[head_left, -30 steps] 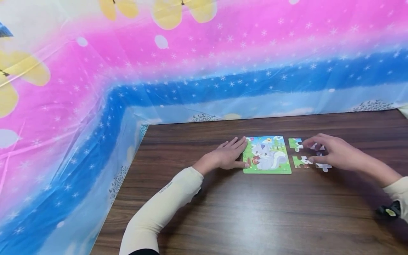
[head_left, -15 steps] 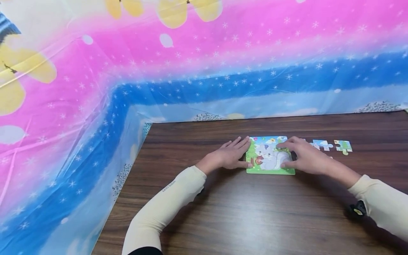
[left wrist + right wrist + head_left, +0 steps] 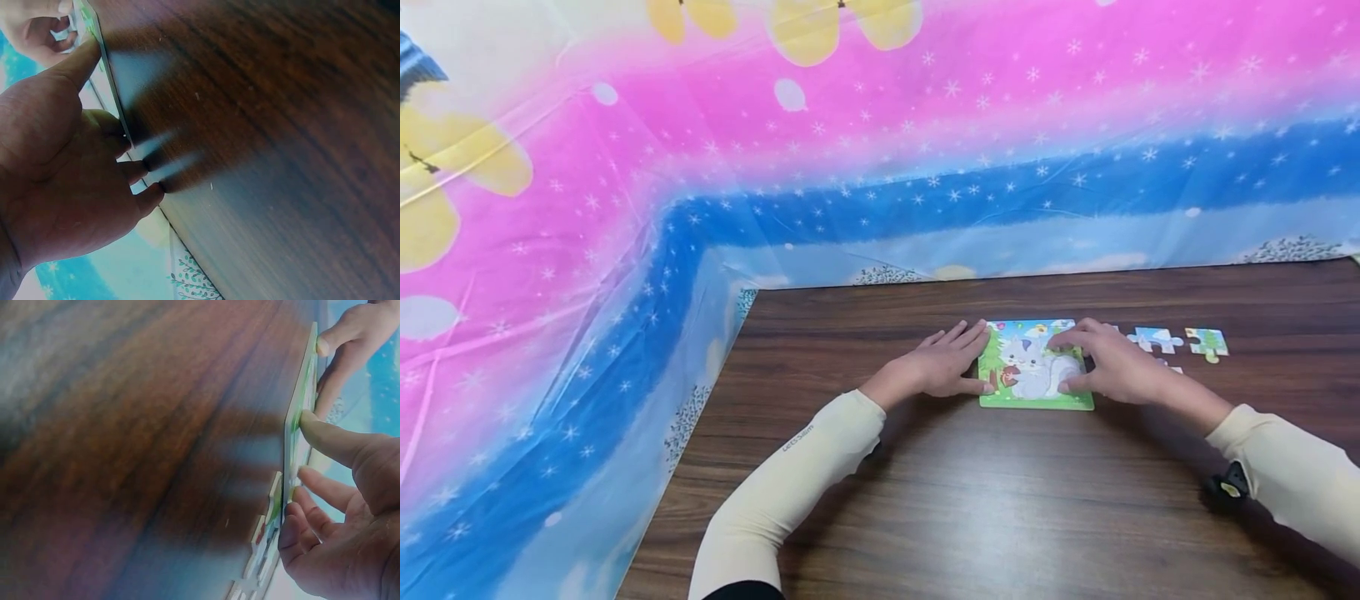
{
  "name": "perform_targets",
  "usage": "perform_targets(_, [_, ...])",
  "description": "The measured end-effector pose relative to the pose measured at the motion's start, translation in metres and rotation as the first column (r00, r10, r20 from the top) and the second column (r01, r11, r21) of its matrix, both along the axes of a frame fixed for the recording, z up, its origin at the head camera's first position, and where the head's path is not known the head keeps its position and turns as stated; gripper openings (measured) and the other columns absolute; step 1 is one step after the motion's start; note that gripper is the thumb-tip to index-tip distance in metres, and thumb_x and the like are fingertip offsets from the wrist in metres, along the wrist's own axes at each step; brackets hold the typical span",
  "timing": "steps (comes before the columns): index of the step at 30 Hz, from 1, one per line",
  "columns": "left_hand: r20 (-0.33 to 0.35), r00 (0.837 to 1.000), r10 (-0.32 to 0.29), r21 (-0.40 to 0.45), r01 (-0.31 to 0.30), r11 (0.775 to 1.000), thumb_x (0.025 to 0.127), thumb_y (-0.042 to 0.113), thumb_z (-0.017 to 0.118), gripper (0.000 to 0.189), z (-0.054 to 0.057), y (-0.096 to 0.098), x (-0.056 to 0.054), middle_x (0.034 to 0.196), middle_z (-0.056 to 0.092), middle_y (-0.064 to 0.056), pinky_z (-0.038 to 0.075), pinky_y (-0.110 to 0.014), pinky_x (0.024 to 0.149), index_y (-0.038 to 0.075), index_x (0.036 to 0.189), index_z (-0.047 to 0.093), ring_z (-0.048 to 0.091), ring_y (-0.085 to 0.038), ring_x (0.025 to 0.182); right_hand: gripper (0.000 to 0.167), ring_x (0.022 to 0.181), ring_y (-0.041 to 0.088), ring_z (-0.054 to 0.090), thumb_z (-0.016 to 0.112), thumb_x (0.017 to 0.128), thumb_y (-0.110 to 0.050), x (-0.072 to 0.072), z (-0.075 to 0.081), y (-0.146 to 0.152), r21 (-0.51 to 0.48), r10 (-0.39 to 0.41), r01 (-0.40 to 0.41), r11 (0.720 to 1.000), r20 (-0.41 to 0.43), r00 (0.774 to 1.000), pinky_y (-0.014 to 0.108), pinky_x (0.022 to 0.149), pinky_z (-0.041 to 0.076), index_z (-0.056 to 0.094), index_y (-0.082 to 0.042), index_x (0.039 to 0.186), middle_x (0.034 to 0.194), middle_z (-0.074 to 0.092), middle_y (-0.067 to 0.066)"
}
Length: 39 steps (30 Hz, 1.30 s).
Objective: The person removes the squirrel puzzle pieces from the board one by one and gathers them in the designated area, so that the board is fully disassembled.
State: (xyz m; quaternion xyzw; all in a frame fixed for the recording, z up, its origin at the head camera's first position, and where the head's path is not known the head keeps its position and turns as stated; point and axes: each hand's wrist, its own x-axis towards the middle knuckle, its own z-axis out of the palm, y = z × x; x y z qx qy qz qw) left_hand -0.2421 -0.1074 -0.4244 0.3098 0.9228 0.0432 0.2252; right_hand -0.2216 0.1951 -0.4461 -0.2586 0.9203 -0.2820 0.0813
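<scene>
In the head view, a square puzzle board [image 3: 1032, 379] with a grey squirrel picture lies flat on the table. My left hand [image 3: 942, 365] rests at its left edge, fingers straight and thumb touching the near left corner. The right hand [image 3: 1112, 365] is over the board's right part, thumb and fingertips spread apart on its face. From the right wrist view, the thumb [image 3: 331, 434] and fingertips touch the board's surface, and no loose piece shows between them. Some loose puzzle pieces [image 3: 1157, 340] lie just right of the board, partly hidden behind the right hand.
The dark wooden table [image 3: 925, 500] extends toward the person. Another loose puzzle piece [image 3: 1207, 343] with a green tree lies farther right. A pink and blue patterned cloth [image 3: 880, 150] hangs along the table's back and left edges.
My right hand has moved left from above the loose pieces onto the board's right part, uncovering pieces at the right. Over the last half second it barely moves. The left hand stays at the board's left edge.
</scene>
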Motion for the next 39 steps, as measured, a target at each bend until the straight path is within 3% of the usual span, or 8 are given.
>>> perform_targets(10, [0.001, 1.0, 0.003, 0.004, -0.003, 1.0, 0.107, 0.059, 0.051, 0.093, -0.002, 0.001, -0.001, 0.181, -0.007, 0.0, 0.009, -0.049, 0.137, 0.017, 0.172, 0.001, -0.004, -0.025, 0.169, 0.055, 0.123, 0.038, 0.056, 0.088, 0.089, -0.025, -0.002, -0.001, -0.001, -0.012, -0.035, 0.035, 0.999, -0.01, 0.999, 0.061, 0.095, 0.05, 0.066, -0.014, 0.138, 0.133, 0.059, 0.016])
perform_targets(22, [0.005, 1.0, 0.005, -0.004, -0.005, 1.0, 0.106, 0.061, 0.051, 0.094, 0.0, 0.001, 0.0, 0.181, -0.008, 0.0, 0.008, -0.049, 0.137, 0.018, 0.172, 0.0, -0.004, -0.025, 0.169, 0.05, 0.105, 0.025, 0.062, 0.085, 0.091, -0.015, -0.009, 0.002, 0.007, -0.006, -0.003, 0.002, 1.0, -0.044, 0.999, 0.039, 0.079, 0.05, 0.068, -0.02, 0.137, 0.118, 0.065, 0.007])
perform_targets(31, [0.002, 1.0, 0.012, -0.025, -0.012, 1.0, 0.106, 0.064, 0.05, 0.095, 0.001, 0.002, -0.002, 0.181, -0.009, 0.003, 0.006, -0.046, 0.137, 0.02, 0.172, -0.002, -0.005, -0.022, 0.168, 0.045, 0.102, 0.023, 0.062, 0.083, 0.092, -0.011, -0.014, 0.009, 0.004, 0.026, 0.012, -0.011, 1.0, -0.046, 0.999, 0.041, 0.08, 0.054, 0.07, -0.021, 0.134, 0.115, 0.065, 0.007])
perform_targets(39, [-0.005, 1.0, 0.005, -0.022, -0.005, 1.0, 0.106, 0.062, 0.05, 0.093, 0.0, 0.002, -0.001, 0.181, -0.007, 0.001, 0.008, -0.047, 0.137, 0.019, 0.172, 0.0, -0.004, -0.024, 0.169, 0.047, 0.095, 0.02, 0.068, 0.082, 0.091, -0.006, -0.014, 0.004, 0.007, -0.008, 0.015, -0.016, 1.0, -0.027, 1.0, 0.04, 0.078, 0.058, 0.069, -0.02, 0.134, 0.117, 0.064, 0.011])
